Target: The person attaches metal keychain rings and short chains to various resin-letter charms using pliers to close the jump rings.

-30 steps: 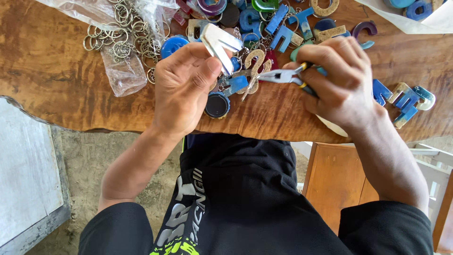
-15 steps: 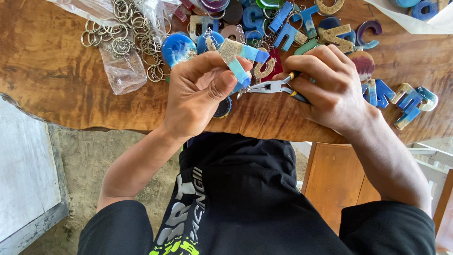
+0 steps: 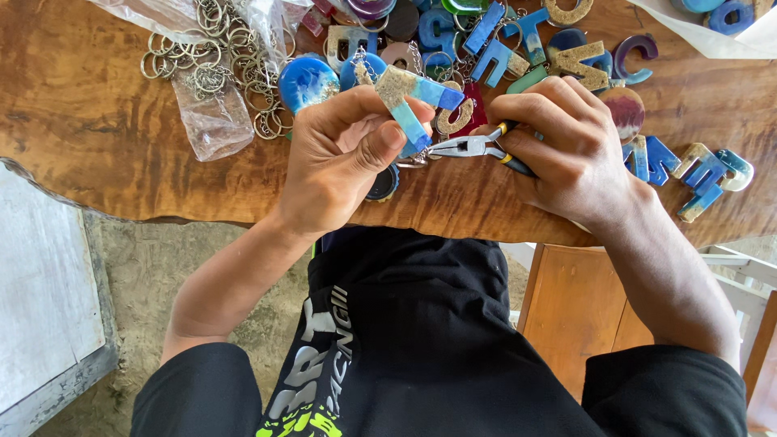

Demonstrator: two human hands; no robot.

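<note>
My left hand (image 3: 340,158) pinches a letter-shaped resin keychain piece (image 3: 413,101), sandy at one end and blue at the other, just above the wooden table's near edge. My right hand (image 3: 566,150) grips small pliers (image 3: 469,146) with dark and yellow handles. The plier jaws point left and meet the bottom of the letter piece, where a small metal ring hangs. Both hands sit close together over the table (image 3: 97,137).
A heap of metal key rings (image 3: 214,65) lies on a clear plastic bag (image 3: 206,117) at the back left. Several blue, sand and purple resin letters (image 3: 518,48) and round discs (image 3: 307,81) spread across the back. More letters (image 3: 704,174) lie at the right.
The left hand turned the letter piece and lowered it toward the pliers. The plier tips, earlier apart from it, now touch its lower end. Both hands moved slightly toward the table's near edge.
</note>
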